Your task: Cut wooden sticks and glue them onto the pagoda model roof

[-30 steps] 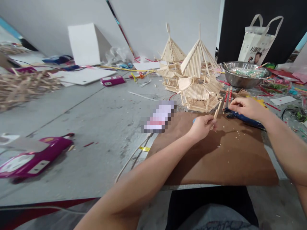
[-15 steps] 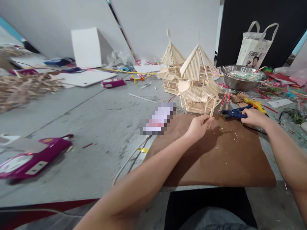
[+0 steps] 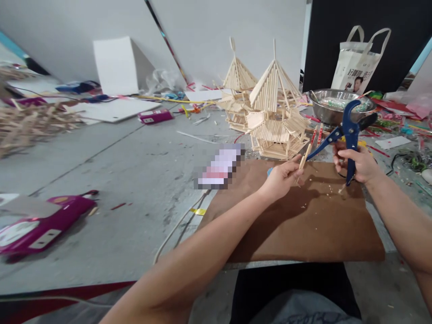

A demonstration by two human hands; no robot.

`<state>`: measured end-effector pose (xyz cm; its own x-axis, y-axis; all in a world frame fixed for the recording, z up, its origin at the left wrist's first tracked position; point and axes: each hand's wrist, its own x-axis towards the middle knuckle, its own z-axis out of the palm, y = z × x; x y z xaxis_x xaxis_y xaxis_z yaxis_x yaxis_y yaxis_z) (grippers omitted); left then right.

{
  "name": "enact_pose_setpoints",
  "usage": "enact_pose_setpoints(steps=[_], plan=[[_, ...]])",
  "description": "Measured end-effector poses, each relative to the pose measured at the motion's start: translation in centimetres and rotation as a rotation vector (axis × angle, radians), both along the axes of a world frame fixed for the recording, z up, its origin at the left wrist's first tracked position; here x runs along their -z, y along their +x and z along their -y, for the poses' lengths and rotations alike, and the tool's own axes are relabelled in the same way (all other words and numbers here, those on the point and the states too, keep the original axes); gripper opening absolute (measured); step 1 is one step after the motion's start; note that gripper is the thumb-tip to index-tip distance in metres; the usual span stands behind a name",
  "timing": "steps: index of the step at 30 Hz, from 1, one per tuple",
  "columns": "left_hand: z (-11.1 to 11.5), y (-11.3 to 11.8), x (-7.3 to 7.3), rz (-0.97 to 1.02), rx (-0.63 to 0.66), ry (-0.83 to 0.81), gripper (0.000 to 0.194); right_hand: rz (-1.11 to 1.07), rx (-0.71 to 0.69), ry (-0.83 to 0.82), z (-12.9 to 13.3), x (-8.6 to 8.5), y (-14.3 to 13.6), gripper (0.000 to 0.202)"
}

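Note:
My left hand (image 3: 281,179) is closed on short thin wooden sticks (image 3: 305,155), held tilted above a brown sheet (image 3: 297,234). My right hand (image 3: 364,164) grips a blue pipe cutter (image 3: 350,130) by a handle, its curved jaw pointing up and its other handle swung out to the left. That left handle reaches close to the sticks; whether they touch I cannot tell. Just behind my left hand stands a pavilion model of pale sticks (image 3: 278,131) with a pointed roof. A second stick pavilion (image 3: 239,81) stands behind it, partly hidden.
Left of the brown sheet lies a blurred-out phone-like object (image 3: 221,166) with a white cable (image 3: 168,240). Purple devices (image 3: 67,220) rest on the left. A metal bowl (image 3: 329,114), a paper bag (image 3: 356,67) and scattered craft scraps fill the right back, with wood pieces (image 3: 37,123) far left.
My right hand has lifted the blue pipe cutter off the table's right side and turned it upright, its handles spread. My left hand still holds the sticks, now tilted more to the right.

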<state>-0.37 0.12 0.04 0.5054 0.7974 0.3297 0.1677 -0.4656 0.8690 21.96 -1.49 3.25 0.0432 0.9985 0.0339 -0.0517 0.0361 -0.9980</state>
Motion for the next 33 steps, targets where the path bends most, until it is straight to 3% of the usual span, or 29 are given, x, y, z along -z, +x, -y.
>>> enact_pose_setpoints(steps=[5, 10, 15, 17, 20, 23, 28, 33], plan=[[-0.1, -0.2, 0.2, -0.086, 0.005, -0.074, 0.022, -0.112, -0.136, -0.041, 0.2, 1.0, -1.7, 0.022], [0.1, -0.1, 0.5, -0.118, -0.014, -0.055, 0.023, 0.074, -0.203, -0.096, 0.5, 2.5, -1.8, 0.022], [0.3, 0.4, 0.7, -0.139, 0.017, 0.000, 0.022, 0.213, -0.153, -0.003, 0.4, 1.9, -2.2, 0.031], [0.0, 0.1, 0.7, -0.193, -0.091, 0.094, 0.022, 0.354, -0.036, 0.066, 0.3, 1.4, -2.2, 0.032], [-0.5, -0.6, 0.6, -0.289, -0.258, 0.208, 0.023, 0.814, 0.168, 0.174, 0.1, 1.4, -1.7, 0.036], [-1.0, -1.2, 0.6, -0.323, -0.325, 0.264, 0.025, 1.192, 0.179, 0.251, -0.2, 2.0, -1.4, 0.045], [-1.1, -1.3, 0.7, -0.333, -0.325, 0.282, 0.023, 1.311, 0.059, 0.293, -0.4, 3.2, -1.5, 0.050], [-0.9, -1.2, 0.7, -0.401, -0.305, 0.329, 0.025, 1.355, 0.012, 0.349, 0.0, 3.3, -2.0, 0.051]])
